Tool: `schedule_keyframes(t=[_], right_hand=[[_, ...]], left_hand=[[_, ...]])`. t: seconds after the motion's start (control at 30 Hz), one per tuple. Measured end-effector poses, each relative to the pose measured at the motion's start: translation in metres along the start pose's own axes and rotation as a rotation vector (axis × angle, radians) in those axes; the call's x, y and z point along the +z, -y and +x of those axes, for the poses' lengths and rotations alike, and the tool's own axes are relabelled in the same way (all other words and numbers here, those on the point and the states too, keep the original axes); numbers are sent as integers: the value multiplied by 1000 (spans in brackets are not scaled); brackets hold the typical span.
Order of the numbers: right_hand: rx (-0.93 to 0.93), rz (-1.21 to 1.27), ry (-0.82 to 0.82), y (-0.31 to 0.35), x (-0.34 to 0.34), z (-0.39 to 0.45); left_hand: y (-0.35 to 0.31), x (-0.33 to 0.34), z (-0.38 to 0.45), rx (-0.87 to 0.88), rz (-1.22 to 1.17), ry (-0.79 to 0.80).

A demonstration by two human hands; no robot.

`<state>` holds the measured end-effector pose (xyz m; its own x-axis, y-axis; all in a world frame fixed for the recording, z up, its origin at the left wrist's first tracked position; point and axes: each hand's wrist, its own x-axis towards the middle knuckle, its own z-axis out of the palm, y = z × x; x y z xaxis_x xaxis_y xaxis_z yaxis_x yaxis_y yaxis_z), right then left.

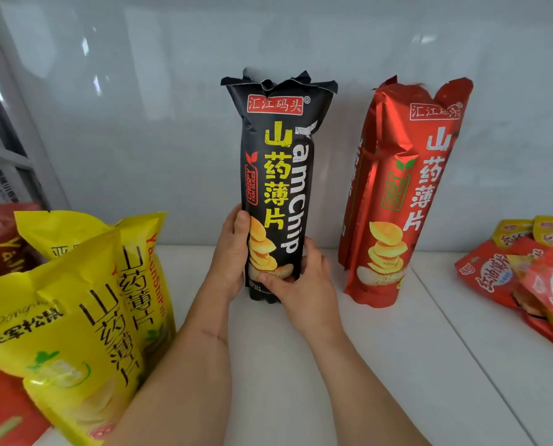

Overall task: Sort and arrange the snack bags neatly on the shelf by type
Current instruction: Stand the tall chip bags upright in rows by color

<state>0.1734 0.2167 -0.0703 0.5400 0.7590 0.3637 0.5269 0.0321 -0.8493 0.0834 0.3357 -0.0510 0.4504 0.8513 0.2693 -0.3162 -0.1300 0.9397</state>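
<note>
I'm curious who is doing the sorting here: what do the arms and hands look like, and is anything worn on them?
Two bare human arms reach in from the bottom of the view. No sleeves, gloves, watch or rings show on the left hand or the right hand. The left forearm carries a short dark line, like a scratch, below the wrist. Fingernails are short and unpainted as far as can be seen.

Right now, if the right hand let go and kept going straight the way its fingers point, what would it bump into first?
The right hand points left across the foot of the black yam chip bag it grips, so that bag comes first. Past it, probably the left hand, though depth is unclear.
</note>
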Motion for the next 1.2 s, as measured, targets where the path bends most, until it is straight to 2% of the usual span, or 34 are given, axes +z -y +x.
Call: schedule_keyframes(t=[0.47, 0.67, 0.8, 0.9, 1.03, 1.2], right_hand=[[10, 12, 10, 1, -8, 3], [-10, -5, 15, -2, -15, -4], [-8, -38, -13, -4, -26, -9], [-6, -52, -38, -6, -30, -11], [30, -97, -121, -15, -33, -15], [73, -157, -167, -21, -37, -19]], left_hand=[[8, 11, 11, -77, -115, 132], [11, 15, 8, -193, -185, 186], [12, 22, 3, -166, -182, 203], [7, 26, 2, -122, -99, 174], [1, 29, 7, -106, 17, 7], [-2, 40, 6, -35, 101, 5]])
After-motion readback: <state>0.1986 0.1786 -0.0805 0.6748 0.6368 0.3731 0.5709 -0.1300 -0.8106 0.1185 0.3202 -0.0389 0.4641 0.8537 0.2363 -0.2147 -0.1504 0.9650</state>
